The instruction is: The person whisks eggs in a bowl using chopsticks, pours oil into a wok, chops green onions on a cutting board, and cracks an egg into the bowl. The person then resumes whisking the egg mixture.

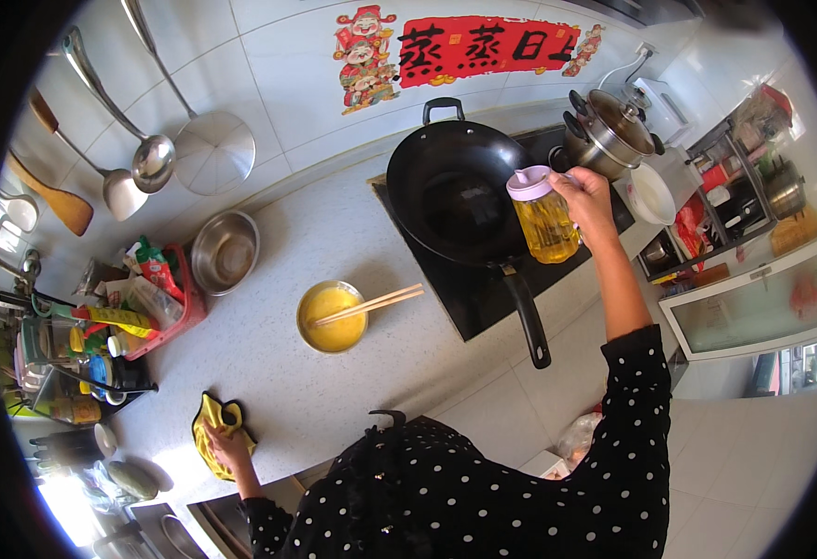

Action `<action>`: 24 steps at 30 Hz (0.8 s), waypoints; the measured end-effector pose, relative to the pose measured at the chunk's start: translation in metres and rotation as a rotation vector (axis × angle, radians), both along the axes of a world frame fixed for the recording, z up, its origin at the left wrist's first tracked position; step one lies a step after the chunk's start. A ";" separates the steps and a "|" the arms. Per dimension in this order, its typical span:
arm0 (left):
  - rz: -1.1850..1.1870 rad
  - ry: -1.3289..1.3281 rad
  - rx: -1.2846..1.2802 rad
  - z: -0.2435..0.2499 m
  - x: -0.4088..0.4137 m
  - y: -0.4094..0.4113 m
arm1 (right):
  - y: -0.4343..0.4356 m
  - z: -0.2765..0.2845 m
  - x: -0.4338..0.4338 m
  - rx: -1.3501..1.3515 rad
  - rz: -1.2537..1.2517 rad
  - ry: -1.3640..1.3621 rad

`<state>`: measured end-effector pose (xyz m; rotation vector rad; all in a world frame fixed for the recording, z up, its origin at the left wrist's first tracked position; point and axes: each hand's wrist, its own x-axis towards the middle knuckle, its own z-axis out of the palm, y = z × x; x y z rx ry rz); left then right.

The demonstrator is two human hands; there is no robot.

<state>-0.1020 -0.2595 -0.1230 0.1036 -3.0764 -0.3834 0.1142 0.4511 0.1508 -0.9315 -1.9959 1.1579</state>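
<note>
My right hand (pixel 585 202) grips the handle of a glass oil jug (pixel 547 222) with a pale pink lid and yellow oil inside. The jug is held over the right side of a black wok (pixel 436 209), its spout pointing towards the wok. A thin dark sheen covers the wok's bottom; whether it is oil I cannot tell. At the lower left my left hand (pixel 224 447) rests on a yellow cloth with dark edging (pixel 205 447) on the counter. Between them stands a metal bowl (pixel 301 334) of beaten egg, with wooden chopsticks (pixel 387 298) leaning across its rim.
The wok sits on a black cooktop (pixel 464 307), its handle (pixel 528 321) jutting over the counter's front edge. Behind are a lidded steamer pot (pixel 600 143) and a white bowl (pixel 651 194). Leftward stand a steel basin (pixel 225 253), a red basket (pixel 188 300) and hanging utensils including a skimmer (pixel 214 154).
</note>
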 end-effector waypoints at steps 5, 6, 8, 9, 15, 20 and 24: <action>-0.217 0.294 -0.071 0.068 0.002 0.069 | -0.013 0.028 0.005 -0.098 -0.040 0.134; -0.290 0.333 0.006 0.077 -0.001 0.080 | -0.015 0.034 0.006 -0.110 -0.034 0.160; -0.470 0.391 0.304 0.110 -0.001 0.120 | -0.021 0.047 0.005 -0.114 -0.030 0.202; -0.546 0.289 0.463 0.121 -0.001 0.141 | -0.024 0.051 0.004 -0.115 -0.022 0.223; -0.792 -0.433 1.046 0.174 0.031 0.297 | -0.068 0.045 -0.010 -0.183 0.108 0.402; -0.940 -0.583 1.159 0.179 0.049 0.331 | -0.158 0.018 -0.042 -0.311 0.233 0.322; -0.737 -0.621 1.300 0.202 0.048 0.295 | -0.230 -0.014 -0.054 -0.408 0.352 0.286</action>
